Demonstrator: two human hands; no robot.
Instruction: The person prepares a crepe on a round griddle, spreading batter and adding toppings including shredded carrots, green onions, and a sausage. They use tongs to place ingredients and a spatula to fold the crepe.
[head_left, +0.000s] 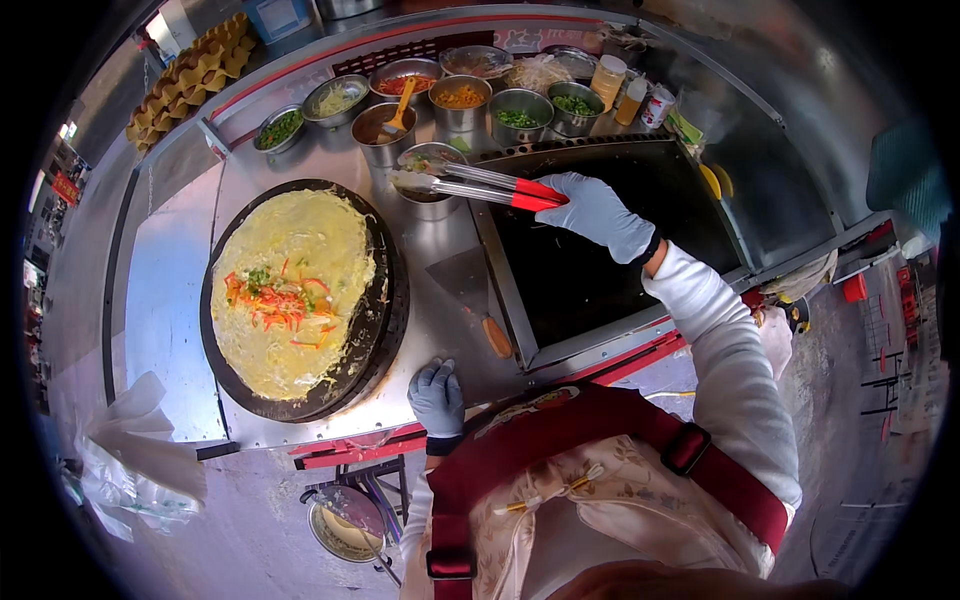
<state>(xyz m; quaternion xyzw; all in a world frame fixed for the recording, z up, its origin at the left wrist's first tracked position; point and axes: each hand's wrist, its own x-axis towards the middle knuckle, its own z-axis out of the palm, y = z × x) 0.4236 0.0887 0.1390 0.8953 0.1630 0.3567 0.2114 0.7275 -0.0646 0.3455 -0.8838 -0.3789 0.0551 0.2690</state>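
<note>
My right hand (602, 213), in a grey glove, grips the red handles of metal tongs (490, 183). The tongs' tips reach over a steel bowl (430, 205) of chopped food; whether they pinch anything is too small to tell. At the counter's front edge rests my left hand (436, 398), also gloved, with its fingers curled in and nothing visible in them. To its left, a thin yellow crepe (300, 350) covers most of a round black griddle (388, 300). Red and orange shreds with chopped greens (275, 298) lie heaped on the crepe's middle.
Several steel bowls line the back, including one of chopped greens (518, 116) and one with an orange-handled brush (403, 105). A dark rectangular griddle (600, 275) fills the right side. A wooden-handled scraper (496, 337) lies between griddles. Shaker jars (607, 78) and egg trays (190, 80) stand farther back.
</note>
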